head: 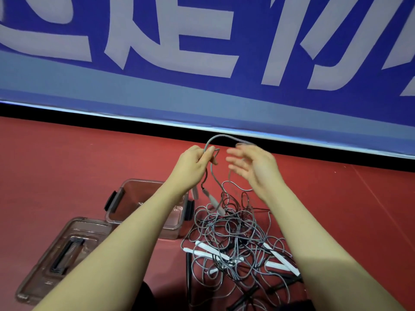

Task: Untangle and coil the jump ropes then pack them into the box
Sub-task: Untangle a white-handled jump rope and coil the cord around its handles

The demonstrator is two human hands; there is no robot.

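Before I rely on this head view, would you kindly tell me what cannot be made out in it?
- Right hand: motion-blurred; whether its fingers touch the grey rope is unclear.
- Box: the left forearm hides much of its inside.
- Rope pile: too tangled to count ropes; its near part is cut off by the bottom edge.
- Left hand: how many strands it grips cannot be told.

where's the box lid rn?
Head view, lower left: the lid lies flat on the red floor, just in front of the open clear box, beside the left forearm and apart from the rope tangle.
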